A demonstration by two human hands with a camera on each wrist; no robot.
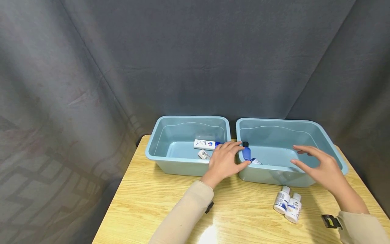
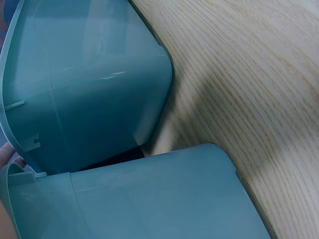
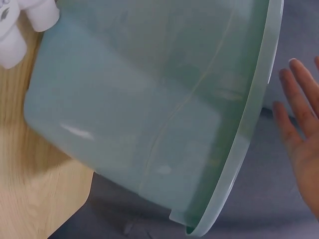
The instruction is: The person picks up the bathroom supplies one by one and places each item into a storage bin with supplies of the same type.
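Note:
My left hand (image 1: pixel 225 159) is over the adjoining ends of two blue-green plastic bins, its thumb and fingers spread apart. Its fingertips come right up to a blue bottle (image 1: pixel 246 153) with a black cap at the left end of the right bin (image 1: pixel 292 168). Beside that bottle lies a small white-and-blue bottle (image 1: pixel 256 161), partly hidden by the front rim. Above the right part of the same bin, my right hand (image 1: pixel 326 169) is held with thumb and fingers apart and nothing between them. The right wrist view shows its spread fingers (image 3: pixel 296 94) beyond the bin's rim.
In the left bin (image 1: pixel 179 166) lie a white box with blue print (image 1: pixel 204 144) and a small white bottle (image 1: pixel 203 155). Two white bottles, one (image 1: pixel 282 200) beside the other (image 1: pixel 293 208), are on the wooden table (image 1: pixel 243 217) before the right bin. A grey curtain (image 1: pixel 195 67) hangs behind.

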